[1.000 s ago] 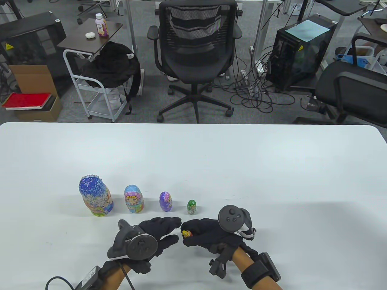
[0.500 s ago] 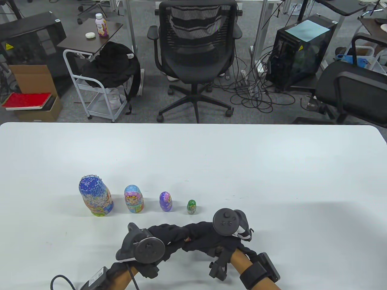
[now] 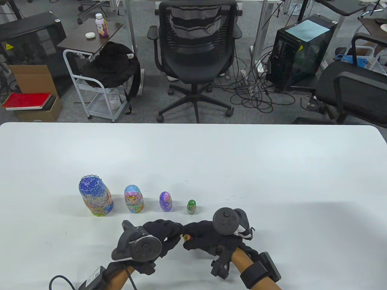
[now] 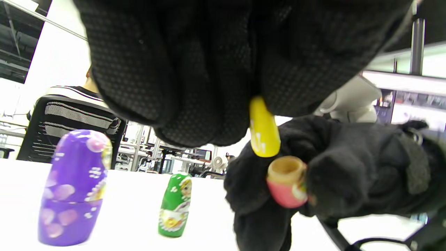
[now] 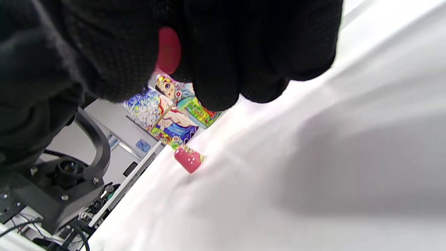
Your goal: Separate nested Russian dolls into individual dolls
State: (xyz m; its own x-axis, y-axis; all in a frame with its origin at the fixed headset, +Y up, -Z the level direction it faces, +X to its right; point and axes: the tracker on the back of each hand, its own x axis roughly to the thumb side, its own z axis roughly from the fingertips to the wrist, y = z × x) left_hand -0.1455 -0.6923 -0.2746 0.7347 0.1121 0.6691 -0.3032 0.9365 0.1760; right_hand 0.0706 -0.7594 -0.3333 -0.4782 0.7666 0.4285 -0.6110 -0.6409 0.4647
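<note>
1. table view: left hand (image 3: pixel 157 234) and right hand (image 3: pixel 201 234) meet at the near edge of the counter (image 3: pixel 272 169), in front of four closed dolls standing in a row: blue doll (image 3: pixel 96 196), light-blue doll (image 3: pixel 133 199), purple doll (image 3: pixel 165 201), green doll (image 3: pixel 191 207). a wooden rim of the doll bottom half (image 3: pixel 186 237) shows between the hands. to do it well: pull straight apart, hold low over the counter, then rejoin the halves and stand them right of the green doll.
2. left wrist view: left fingers (image 4: pixel 195 80) pinch the yellow top half (image 4: pixel 263 129); right fingers grip the pink bottom half, open end up, halves just apart.
3. right wrist view: right fingers (image 5: pixel 244 52) closed around something red; a tiny pink doll (image 5: pixel 189 159) lies on the counter.
4. vs 0.5 s ago: the hands overlapped then, now they've pulled slightly apart and the open rim shows.
</note>
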